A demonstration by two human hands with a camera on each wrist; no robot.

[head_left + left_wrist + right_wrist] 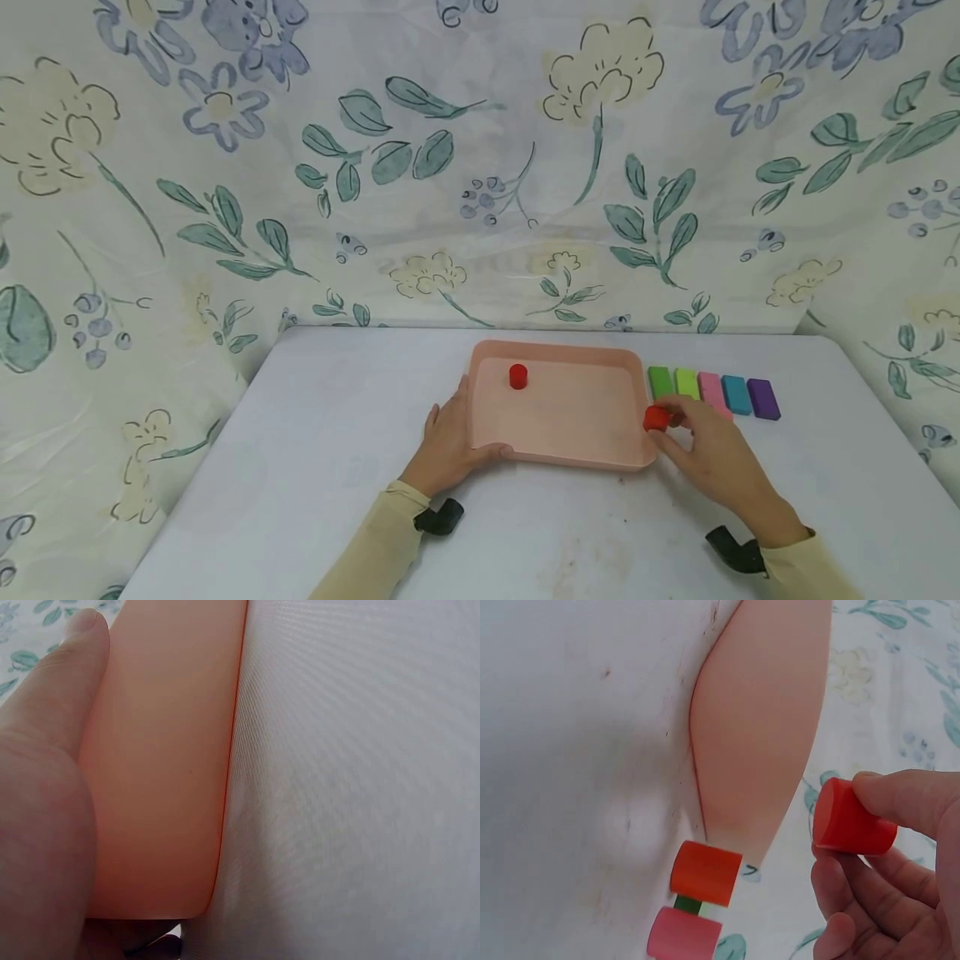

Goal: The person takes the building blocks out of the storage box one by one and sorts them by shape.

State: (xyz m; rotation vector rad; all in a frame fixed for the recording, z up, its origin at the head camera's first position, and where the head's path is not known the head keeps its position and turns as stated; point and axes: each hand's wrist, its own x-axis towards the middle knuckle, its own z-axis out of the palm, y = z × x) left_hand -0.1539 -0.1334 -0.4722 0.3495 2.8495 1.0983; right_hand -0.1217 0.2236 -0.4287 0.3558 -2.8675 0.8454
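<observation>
A shallow peach-coloured tray (562, 450) lies on the white table. My left hand (450, 446) holds its near-left corner, thumb along the front wall and fingers along the left side; the left wrist view shows the thumb against the tray wall (165, 772). Inside the tray, toward the back left, stands a red cylinder block (518, 377). Just over the tray's right edge, my right hand (708, 450) pinches another red cylinder block (847, 817) between thumb and fingers. The right wrist view shows it tilted and held above the table.
Right of the tray is a row of coloured blocks: green (660, 382), lime (686, 382), pink (711, 387), teal (737, 395) and purple (763, 399). An orange cylinder (705, 873) and a pink cylinder (684, 934) show in the right wrist view. Floral cloth (510, 167) hangs behind.
</observation>
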